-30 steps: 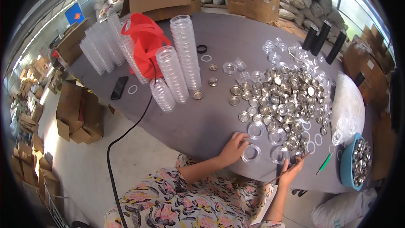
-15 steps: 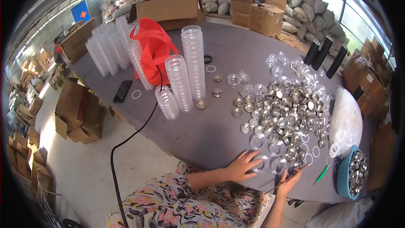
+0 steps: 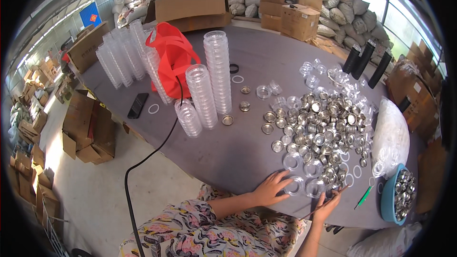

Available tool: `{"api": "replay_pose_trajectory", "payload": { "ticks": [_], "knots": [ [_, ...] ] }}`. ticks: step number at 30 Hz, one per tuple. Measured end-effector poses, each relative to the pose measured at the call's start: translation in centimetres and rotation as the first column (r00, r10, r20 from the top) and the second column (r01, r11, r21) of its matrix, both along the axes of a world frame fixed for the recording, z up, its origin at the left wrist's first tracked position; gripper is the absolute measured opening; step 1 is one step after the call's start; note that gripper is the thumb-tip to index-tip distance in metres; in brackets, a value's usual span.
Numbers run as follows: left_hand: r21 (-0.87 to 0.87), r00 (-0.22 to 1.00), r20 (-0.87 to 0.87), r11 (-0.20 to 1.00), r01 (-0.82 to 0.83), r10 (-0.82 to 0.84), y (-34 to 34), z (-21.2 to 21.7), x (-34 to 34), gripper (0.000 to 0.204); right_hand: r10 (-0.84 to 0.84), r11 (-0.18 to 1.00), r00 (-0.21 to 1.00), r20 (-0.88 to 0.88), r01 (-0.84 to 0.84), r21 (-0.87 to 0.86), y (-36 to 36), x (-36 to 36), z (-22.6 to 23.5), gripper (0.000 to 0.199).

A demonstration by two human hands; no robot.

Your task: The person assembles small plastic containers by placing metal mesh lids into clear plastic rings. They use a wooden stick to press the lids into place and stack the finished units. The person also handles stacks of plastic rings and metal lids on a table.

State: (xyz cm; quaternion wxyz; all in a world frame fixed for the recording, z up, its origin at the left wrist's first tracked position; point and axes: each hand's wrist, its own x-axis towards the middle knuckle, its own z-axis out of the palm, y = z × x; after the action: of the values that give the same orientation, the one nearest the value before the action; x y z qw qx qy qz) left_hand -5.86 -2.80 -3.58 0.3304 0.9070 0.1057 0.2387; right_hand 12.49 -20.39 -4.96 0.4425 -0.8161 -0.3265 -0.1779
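Note:
My left hand [image 3: 270, 191] lies palm down at the near table edge, fingers spread, their tips at a clear round plastic jar [image 3: 294, 186]. My right hand [image 3: 327, 207] is closed around a thin brown stick [image 3: 312, 213], one end of which points toward the pile of silver metal lids [image 3: 328, 135]. Beside my right fingertips sits another clear jar [image 3: 314, 188]. Two more clear jars, one at the left [image 3: 292, 161] and one at the right [image 3: 312, 168], stand just beyond, against the lids.
Tall stacks of clear jars [image 3: 217, 71] stand left of centre by a red bag [image 3: 172, 59]. A black cable [image 3: 154, 148] crosses the table edge. White rings [image 3: 349, 179], a green-handled tool [image 3: 364, 197] and a blue basin [image 3: 389, 200] lie right. Opposite, a person stands behind a carton [image 3: 193, 9].
Both hands stay almost in place, with the stick still in my right hand. Across the table, the clear things showing above the carton have sunk lower, and that person's arms have shifted.

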Motion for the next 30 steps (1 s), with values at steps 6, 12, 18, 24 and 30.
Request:
{"api": "replay_pose_trajectory", "payload": {
  "ticks": [6, 12, 18, 24, 30],
  "knots": [
    [0.011, 1.0, 0.012, 1.0, -0.003, 0.002, -0.01, -0.1, -0.07, 0.058, -0.008, 1.0, 1.0, -0.006, 0.008, -0.02, -0.09, 0.0, 0.02, 0.03],
    [0.009, 1.0, 0.026, 1.0, 0.016, -0.016, -0.03, 0.22, -0.1, 0.059, -0.002, 1.0, 0.999, -0.04, 0.002, 0.001, 0.02, -0.15, 0.2, 0.034],
    [0.016, 0.999, 0.036, 1.0, 0.021, -0.021, -0.14, 0.0, -0.02, 0.061, -0.003, 1.0, 0.998, -0.055, 0.003, 0.003, -0.05, -0.15, 0.25, 0.034],
    [0.009, 0.998, 0.046, 0.999, 0.033, -0.034, -0.06, 0.18, -0.01, 0.061, -0.005, 1.0, 0.998, -0.069, 0.004, -0.012, -0.01, -0.21, 0.43, 0.034],
    [0.023, 0.998, 0.046, 0.999, 0.03, -0.031, 0.03, 0.37, 0.0, 0.06, 0.004, 1.0, 0.998, -0.063, -0.004, 0.008, -0.08, 0.05, -0.04, 0.034]
  ]
}}
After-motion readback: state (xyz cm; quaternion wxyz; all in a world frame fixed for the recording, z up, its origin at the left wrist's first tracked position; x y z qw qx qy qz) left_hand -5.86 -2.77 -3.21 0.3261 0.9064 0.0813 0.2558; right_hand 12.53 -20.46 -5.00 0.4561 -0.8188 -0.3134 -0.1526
